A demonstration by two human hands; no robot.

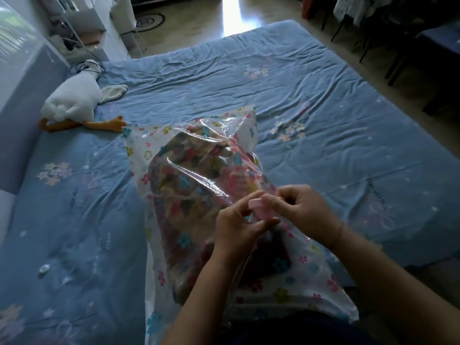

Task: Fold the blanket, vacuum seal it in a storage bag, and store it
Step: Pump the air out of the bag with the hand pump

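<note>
Left hand (237,226) and right hand (305,210) pinch close together.

Patterned blanket (189,192) inside floral storage bag (139,148)

Room dim, bluish cast. Brightest spot: blown-out white streak on floor (232,13), far beyond grip. Paler glow from window (10,28), far up-left of grip. Glare streaks on storage bag (189,170) film just beyond grip, washing out pattern beneath. Pink clip (258,207), pinched between left hand (236,227) and right hand (303,212), soft, edges smeared. Forearms (388,282) nearer than grip dark, low contrast. Bed sheet (323,83) edges bow outward far right of grip; frame corners darkest, blurred.
</note>
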